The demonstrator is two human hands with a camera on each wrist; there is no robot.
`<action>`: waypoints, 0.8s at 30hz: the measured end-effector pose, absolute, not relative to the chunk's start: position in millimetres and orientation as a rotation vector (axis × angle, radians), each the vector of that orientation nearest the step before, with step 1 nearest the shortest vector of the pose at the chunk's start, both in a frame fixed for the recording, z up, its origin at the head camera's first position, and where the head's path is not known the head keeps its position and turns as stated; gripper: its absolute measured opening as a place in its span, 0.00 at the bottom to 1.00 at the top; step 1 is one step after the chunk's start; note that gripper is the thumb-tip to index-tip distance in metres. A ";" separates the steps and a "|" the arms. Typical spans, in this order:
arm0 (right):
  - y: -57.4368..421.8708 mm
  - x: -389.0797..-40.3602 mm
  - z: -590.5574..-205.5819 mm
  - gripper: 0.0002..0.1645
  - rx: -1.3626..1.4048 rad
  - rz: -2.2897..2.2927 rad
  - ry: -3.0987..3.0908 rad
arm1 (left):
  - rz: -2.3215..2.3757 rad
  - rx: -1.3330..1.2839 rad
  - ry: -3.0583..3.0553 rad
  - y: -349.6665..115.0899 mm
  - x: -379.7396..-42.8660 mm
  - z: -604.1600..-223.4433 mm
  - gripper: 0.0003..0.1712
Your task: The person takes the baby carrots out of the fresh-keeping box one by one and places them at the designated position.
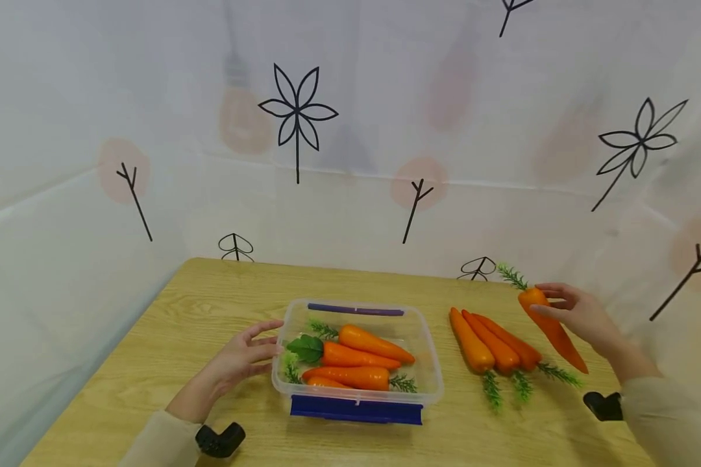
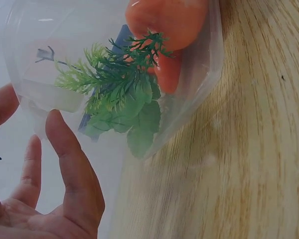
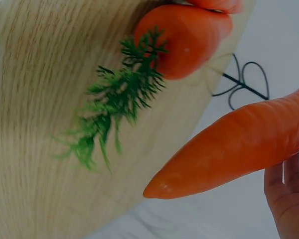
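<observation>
My right hand (image 1: 584, 318) holds an orange carrot (image 1: 556, 332) with a green top above the table's right side, its tip slanting down to the right. In the right wrist view the held carrot (image 3: 229, 144) crosses in front of the fingers. My left hand (image 1: 239, 363) is at the left side of a clear plastic container (image 1: 435, 373), fingers spread and fingertips right at its rim. Several carrots (image 1: 374, 340) with leafy tops lie inside it. Through its wall, the left wrist view shows green leaves (image 2: 114, 94) and orange carrot ends.
Three carrots (image 1: 496, 347) lie side by side right of the container, green tops toward me. Blue clips (image 1: 356, 410) hang open at the container's front and back. A wooden table (image 1: 222, 292) carries everything, with a white patterned cloth (image 1: 350, 214) behind.
</observation>
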State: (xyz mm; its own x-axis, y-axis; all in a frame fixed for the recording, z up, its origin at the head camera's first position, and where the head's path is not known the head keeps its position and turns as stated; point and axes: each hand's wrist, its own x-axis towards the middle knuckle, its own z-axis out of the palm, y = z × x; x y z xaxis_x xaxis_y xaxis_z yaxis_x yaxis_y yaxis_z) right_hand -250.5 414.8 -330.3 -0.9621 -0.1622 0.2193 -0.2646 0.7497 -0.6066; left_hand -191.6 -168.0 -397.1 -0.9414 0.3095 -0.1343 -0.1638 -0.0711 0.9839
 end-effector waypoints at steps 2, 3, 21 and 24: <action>416.3 -255.9 -339.0 0.34 0.326 1.013 -2.826 | 2.086 0.146 1.887 -167.4 -192.2 -397.7 0.39; 416.8 -258.8 -343.4 0.35 0.315 1.021 -2.844 | 2.086 0.141 1.887 -167.1 -192.6 -398.2 0.39; 418.4 -271.5 -385.7 0.37 0.224 1.161 -2.997 | 2.100 0.161 1.870 -167.8 -192.2 -398.3 0.38; 419.2 -270.3 -387.0 0.37 0.252 1.195 -3.026 | 2.099 0.146 1.870 -166.6 -192.8 -398.3 0.38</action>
